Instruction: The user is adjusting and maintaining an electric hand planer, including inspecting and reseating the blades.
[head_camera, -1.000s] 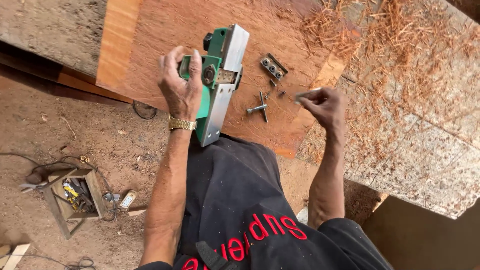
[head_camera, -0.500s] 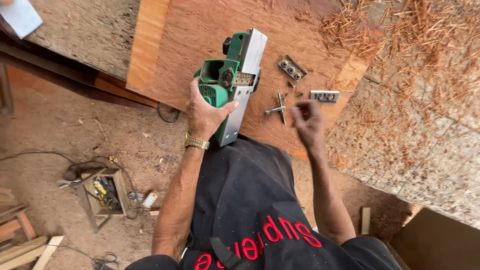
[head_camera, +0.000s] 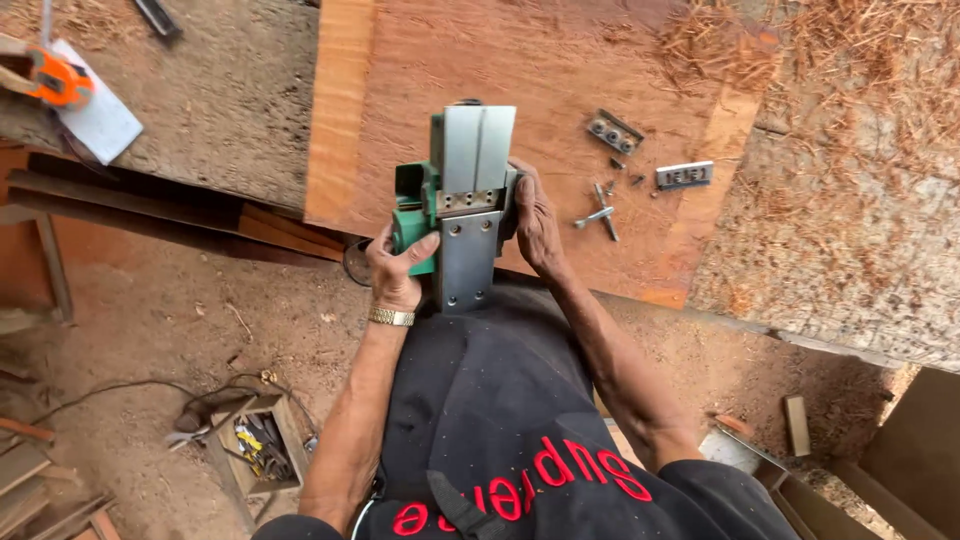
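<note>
Upturned green planer (head_camera: 462, 205) between both hands

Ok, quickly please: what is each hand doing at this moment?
Left hand: closed on the green side of the electric planer.
Right hand: holding the planer's other side.

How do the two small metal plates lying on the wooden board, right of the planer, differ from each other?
The upper metal plate is darker grey and lies slanted; the lower metal plate is brighter silver and lies almost level. The upper one shows round holes, while the lower one shows slot-like marks. The upper sits well in on the wooden board; the lower sits near its right edge. Both are small, oblong and untouched.
</note>
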